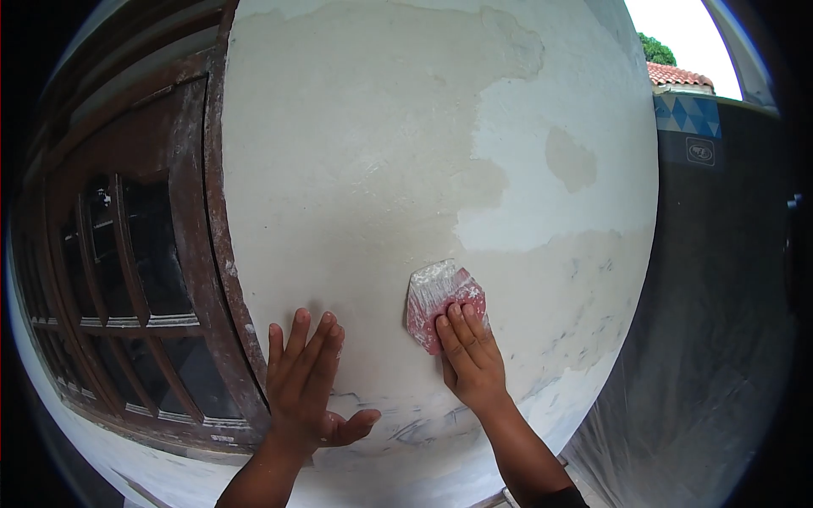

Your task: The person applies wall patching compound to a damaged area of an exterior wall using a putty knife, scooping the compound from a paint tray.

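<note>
Against the pale, patchy wall (356, 186), my right hand (474, 356) presses a red sanding sheet (425, 309) flat with its fingers together. White dust streaks the upper left of the sheet. My left hand (309, 381) is raised at the wall to the left of the sheet, fingers stretched out and thumb apart, holding nothing. Whether its palm touches the wall is hard to tell. Darker smudges mark the wall below both hands.
A brown wooden window frame with glass panes (152, 245) borders the wall on the left. On the right hangs dark plastic sheeting (703, 296) with a blue patterned strip (688, 116). A tiled roof (677, 76) shows beyond.
</note>
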`<control>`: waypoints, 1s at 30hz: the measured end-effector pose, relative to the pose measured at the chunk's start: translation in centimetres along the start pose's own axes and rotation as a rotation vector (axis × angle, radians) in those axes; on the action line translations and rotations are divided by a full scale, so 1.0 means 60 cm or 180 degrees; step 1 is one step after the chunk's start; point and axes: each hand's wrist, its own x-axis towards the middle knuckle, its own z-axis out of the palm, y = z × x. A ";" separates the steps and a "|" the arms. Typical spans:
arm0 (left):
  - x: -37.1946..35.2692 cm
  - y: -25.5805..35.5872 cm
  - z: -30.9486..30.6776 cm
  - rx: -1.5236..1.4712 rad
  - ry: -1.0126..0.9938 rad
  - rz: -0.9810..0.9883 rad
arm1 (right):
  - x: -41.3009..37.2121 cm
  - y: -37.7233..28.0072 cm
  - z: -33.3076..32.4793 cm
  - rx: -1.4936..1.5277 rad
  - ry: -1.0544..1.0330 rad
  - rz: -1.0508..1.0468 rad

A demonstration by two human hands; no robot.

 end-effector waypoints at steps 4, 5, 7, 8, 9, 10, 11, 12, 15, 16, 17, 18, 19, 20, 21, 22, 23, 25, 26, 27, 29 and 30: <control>-0.024 0.004 0.015 -0.0208 -0.0003 -0.0026 | -0.057 -0.027 -0.038 -0.0108 0.0216 0.0125; -0.035 0.012 0.022 -0.0340 0.0064 -0.0040 | -0.072 -0.034 -0.057 -0.0078 0.0225 0.0269; -0.073 0.037 0.034 -0.0579 -0.0019 -0.0145 | -0.108 -0.047 -0.094 0.0100 0.0351 0.0727; -0.093 0.053 0.044 -0.0853 0.0082 -0.0112 | -0.127 -0.053 -0.116 0.0248 0.0567 0.1124; -0.115 0.074 0.054 -0.1141 0.0179 -0.0104 | -0.148 -0.067 -0.137 0.0520 0.0653 0.1821; -0.141 0.098 0.060 -0.1279 0.0061 -0.0184 | -0.164 -0.084 -0.148 0.1314 0.1173 0.2742; -0.167 0.124 0.065 -0.1512 0.0050 -0.0325 | -0.191 -0.087 -0.171 0.1891 0.1304 0.3213; -0.190 0.151 0.075 -0.1736 0.0070 -0.0460 | -0.214 -0.085 -0.194 0.2469 0.1478 0.3644; -0.264 0.237 0.119 -0.2396 -0.0128 -0.1076 | -0.245 -0.079 -0.258 0.3379 0.1726 0.4989; -0.274 0.265 0.128 -0.2521 -0.0291 -0.1279 | -0.262 -0.073 -0.277 0.3595 0.1764 0.5225; -0.282 0.292 0.134 -0.2601 -0.0382 -0.1408 | -0.278 -0.065 -0.298 0.3643 0.1767 0.5383; -0.293 0.314 0.140 -0.2655 -0.0456 -0.1440 | -0.294 -0.058 -0.319 0.3560 0.1793 0.5458; -0.312 0.333 0.151 -0.2786 -0.0582 -0.1744 | -0.311 -0.051 -0.340 0.3490 0.1746 0.5595; -0.332 0.353 0.161 -0.2899 -0.0723 -0.2060 | -0.330 -0.043 -0.362 0.3423 0.1697 0.5750; -0.354 0.371 0.178 -0.3042 -0.0714 -0.2392 | -0.357 -0.033 -0.381 0.3306 0.1675 0.5923; -0.369 0.384 0.189 -0.3193 -0.0738 -0.2665 | -0.388 -0.019 -0.402 0.3008 0.1592 0.6108; -0.389 0.391 0.200 -0.3075 -0.0992 -0.2821 | -0.419 -0.003 -0.427 0.2824 0.1563 0.6152; -0.442 0.410 0.208 -0.2954 -0.1465 -0.3288 | -0.499 0.023 -0.491 0.2504 0.1491 0.6206; -0.461 0.427 0.221 -0.2945 -0.1618 -0.3564 | -0.532 0.045 -0.519 0.2477 0.1449 0.6244; -0.451 0.451 0.221 -0.2782 -0.1815 -0.3630 | -0.562 0.056 -0.551 0.2133 0.1226 0.6293; -0.470 0.508 0.237 -0.2743 -0.1973 -0.3980 | -0.631 0.076 -0.614 0.1575 0.0785 0.6480; -0.483 0.542 0.241 -0.2720 -0.2086 -0.4146 | -0.672 0.086 -0.648 0.1591 0.0698 0.6581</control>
